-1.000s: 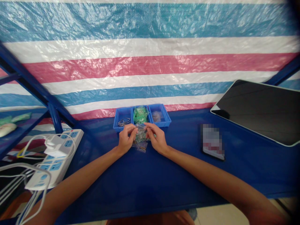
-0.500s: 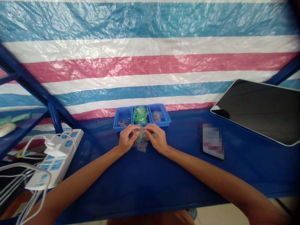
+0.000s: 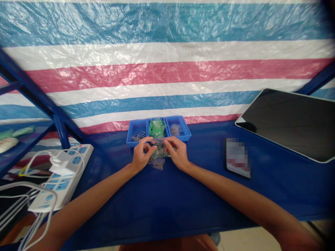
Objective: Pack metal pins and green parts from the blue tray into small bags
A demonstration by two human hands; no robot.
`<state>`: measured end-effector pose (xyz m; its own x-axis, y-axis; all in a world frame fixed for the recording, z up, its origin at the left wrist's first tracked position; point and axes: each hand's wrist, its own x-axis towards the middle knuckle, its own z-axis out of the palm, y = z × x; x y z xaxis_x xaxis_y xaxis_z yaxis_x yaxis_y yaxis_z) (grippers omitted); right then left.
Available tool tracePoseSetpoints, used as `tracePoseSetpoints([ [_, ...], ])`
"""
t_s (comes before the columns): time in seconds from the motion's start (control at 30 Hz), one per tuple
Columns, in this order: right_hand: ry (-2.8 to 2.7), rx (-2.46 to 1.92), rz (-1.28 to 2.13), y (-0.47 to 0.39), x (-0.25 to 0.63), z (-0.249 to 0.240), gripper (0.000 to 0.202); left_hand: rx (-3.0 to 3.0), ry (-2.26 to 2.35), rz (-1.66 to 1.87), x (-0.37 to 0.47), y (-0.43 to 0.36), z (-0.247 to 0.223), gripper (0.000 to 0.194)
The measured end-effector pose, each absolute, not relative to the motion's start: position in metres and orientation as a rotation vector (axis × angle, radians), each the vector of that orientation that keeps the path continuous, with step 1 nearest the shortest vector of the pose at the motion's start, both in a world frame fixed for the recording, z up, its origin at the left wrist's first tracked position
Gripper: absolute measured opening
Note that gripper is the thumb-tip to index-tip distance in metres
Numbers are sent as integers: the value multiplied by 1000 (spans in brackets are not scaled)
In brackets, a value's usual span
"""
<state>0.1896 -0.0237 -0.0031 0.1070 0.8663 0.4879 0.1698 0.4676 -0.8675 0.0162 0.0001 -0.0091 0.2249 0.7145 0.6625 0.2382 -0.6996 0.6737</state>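
Observation:
Both hands are close together over several small clear bags (image 3: pixel 157 163) on the blue table, in front of the blue bins. My left hand (image 3: pixel 142 154) pinches the edge of a small clear plastic bag (image 3: pixel 157 140). From the other side, my right hand (image 3: pixel 177 152) has thumb and forefinger closed on a thin small piece at that bag; its kind is too small to tell. Screws (image 3: pixel 138 136) lie in the left bin, green packets (image 3: pixel 157 128) fill the middle one, and clear bags (image 3: pixel 175 130) lie in the right bin (image 3: pixel 186 131).
A white power strip (image 3: pixel 62 181) with cables and a plug stands at the left. A phone (image 3: pixel 237 158) lies to the right, with a dark-screened device (image 3: pixel 290 122) behind it. Blue frame bars (image 3: pixel 61 130) rise at the left; a striped sheet (image 3: pixel 167 73) hangs behind.
My hands have moved slightly apart. A thin piece now shows at my right fingertips, and more of the bags below is visible.

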Motion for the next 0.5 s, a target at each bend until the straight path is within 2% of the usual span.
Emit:
tracePoseSetpoints([
  [0.23, -924, -954, 931, -2, 196, 8, 30, 2146, 916, 1411, 17, -1, -6, 18],
  [0.5, -497, -970, 1109, 11, 209, 17, 22, 2188, 887, 1400, 16, 0, -6, 15],
])
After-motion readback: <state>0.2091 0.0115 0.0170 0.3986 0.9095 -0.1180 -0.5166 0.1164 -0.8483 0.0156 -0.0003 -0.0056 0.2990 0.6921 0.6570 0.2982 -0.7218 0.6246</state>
